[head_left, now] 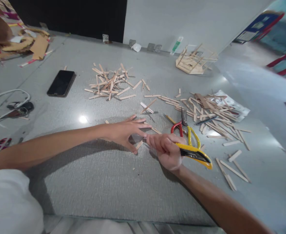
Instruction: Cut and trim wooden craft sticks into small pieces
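My left hand [119, 131] lies palm down on the table with its fingers spread. Its fingertips touch a craft stick [155, 130], and its thumb rests by a short stick piece [139, 145]. Closed around a yellow-and-black utility knife [196, 154], my right hand [166, 149] is just right of the left fingers. The knife's front end is mostly covered by my fingers, near the sticks. Beyond the hands, a pale stick [147, 107] crosses a browner one. Pliers with red and yellow handles [193, 137] lie beside my right hand, near a pencil [170, 119].
Loose craft sticks form a pile [111, 83] at the back and another [216, 113] at right. A stick-built frame [193, 63] stands near the wall with a green-and-white tube [176, 45]. At left lie a phone [61, 83], a white cable [8, 92] and cardboard scraps [39, 47].
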A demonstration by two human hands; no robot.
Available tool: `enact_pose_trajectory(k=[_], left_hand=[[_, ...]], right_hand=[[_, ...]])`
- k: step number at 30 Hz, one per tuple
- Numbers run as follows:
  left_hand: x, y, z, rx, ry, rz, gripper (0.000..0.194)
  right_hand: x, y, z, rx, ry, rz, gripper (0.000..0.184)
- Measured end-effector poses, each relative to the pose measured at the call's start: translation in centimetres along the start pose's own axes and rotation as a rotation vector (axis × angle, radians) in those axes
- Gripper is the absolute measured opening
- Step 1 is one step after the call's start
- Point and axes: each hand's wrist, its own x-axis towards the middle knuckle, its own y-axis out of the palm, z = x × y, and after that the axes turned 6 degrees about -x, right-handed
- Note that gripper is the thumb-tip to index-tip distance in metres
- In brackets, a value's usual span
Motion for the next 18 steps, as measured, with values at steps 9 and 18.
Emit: enact_pose_trajectory(k=[9, 18], left_hand=[[-0.03, -0.01, 0.12, -0.032, 0.016, 0.011, 0.067], [-0.09, -0.14, -0.01, -0.008, -0.001, 0.042, 0.069]], right_hand=[[-0.04, -0.25, -0.42, 0.005, 0.037, -0.005, 0.043], [0.03, -0.25, -0.45, 0.011, 0.080, -0.009, 0.044]])
